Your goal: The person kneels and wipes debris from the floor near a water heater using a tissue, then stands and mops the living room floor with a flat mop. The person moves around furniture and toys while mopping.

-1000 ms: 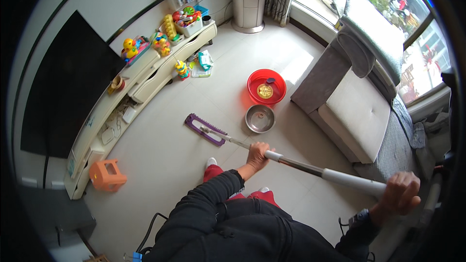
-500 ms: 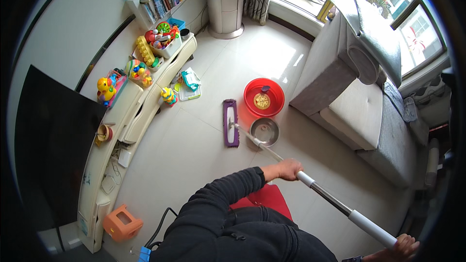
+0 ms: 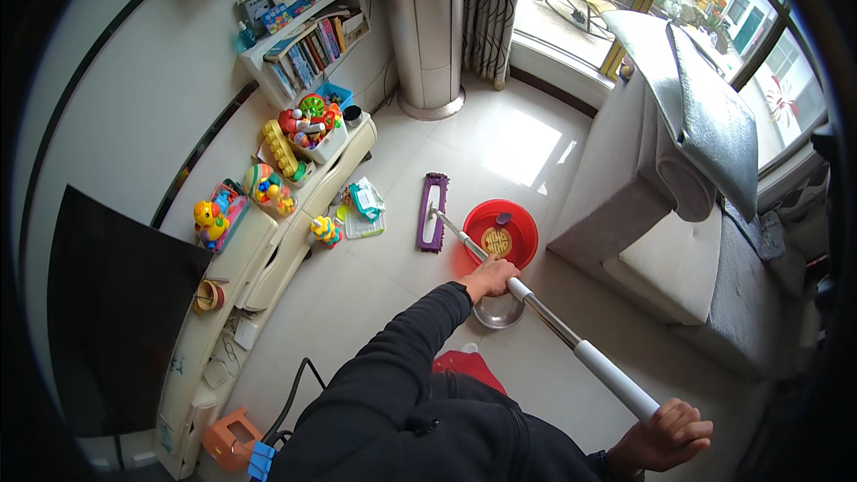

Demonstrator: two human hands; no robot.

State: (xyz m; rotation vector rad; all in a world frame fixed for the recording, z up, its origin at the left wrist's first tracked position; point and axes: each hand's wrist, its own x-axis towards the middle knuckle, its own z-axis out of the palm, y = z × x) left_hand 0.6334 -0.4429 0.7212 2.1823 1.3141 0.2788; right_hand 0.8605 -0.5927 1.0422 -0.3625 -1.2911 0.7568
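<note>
A flat mop (image 3: 432, 211) with a purple fringed pad lies against the tiled floor, its long white and metal handle slanting back toward me. My left hand (image 3: 491, 278) is wrapped round the lower part of that handle. At its top end, on the thick white grip, my right hand (image 3: 671, 433) is closed. Just right of the mop head stands a red basin (image 3: 523, 259) with a gold pattern inside and a small dark purple thing in it. Below the basin a metal bowl (image 3: 500, 314) sits on the floor, partly hidden by my left hand and the handle.
Along the left runs a cream TV cabinet (image 3: 268, 272) bearing toys and a black television (image 3: 125, 321). A stacking toy (image 3: 326, 231) and wipes (image 3: 367, 200) lie by it. To the right stands a grey sofa (image 3: 616, 178). An orange plastic stool (image 3: 230, 439) is at lower left.
The mop has been pushed away from me, its head moving farther along the floor. Both hands have shifted left, the left one reaching forward. The head view has shifted too.
</note>
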